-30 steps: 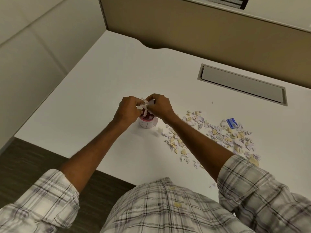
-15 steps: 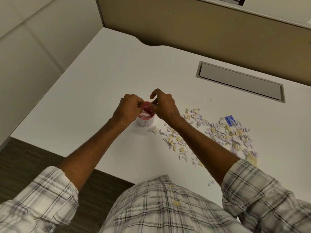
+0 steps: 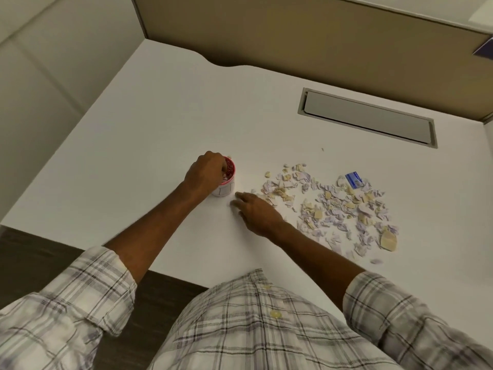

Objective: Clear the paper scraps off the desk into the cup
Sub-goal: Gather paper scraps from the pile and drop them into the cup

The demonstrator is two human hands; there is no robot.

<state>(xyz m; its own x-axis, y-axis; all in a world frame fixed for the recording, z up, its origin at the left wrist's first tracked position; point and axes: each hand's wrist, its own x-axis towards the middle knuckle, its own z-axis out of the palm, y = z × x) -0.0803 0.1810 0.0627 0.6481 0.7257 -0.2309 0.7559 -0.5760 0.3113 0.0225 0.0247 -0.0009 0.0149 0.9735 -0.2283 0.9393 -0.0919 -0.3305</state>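
Observation:
A small white cup (image 3: 226,188) with a red inside stands on the white desk (image 3: 160,124). My left hand (image 3: 206,175) covers its left side, with the fingers curled over the rim into its mouth. My right hand (image 3: 257,212) lies low on the desk just right of the cup, fingers stretched out toward the cup's foot. A wide scatter of pale purple and tan paper scraps (image 3: 333,206) lies to the right of that hand, its nearest pieces beside the knuckles. A small blue piece (image 3: 353,179) sits at the far edge of the scatter.
A grey recessed cable hatch (image 3: 368,119) is set into the desk behind the scraps. A tan partition (image 3: 306,41) closes the back, and a pale wall (image 3: 48,84) runs along the left. The desk's front edge runs close to my body, with dark floor (image 3: 32,252) below it.
Both hands were together above the cup, dropping scraps in. My right hand has since come away and down to the desk on the cup's right. My left hand stays at the cup.

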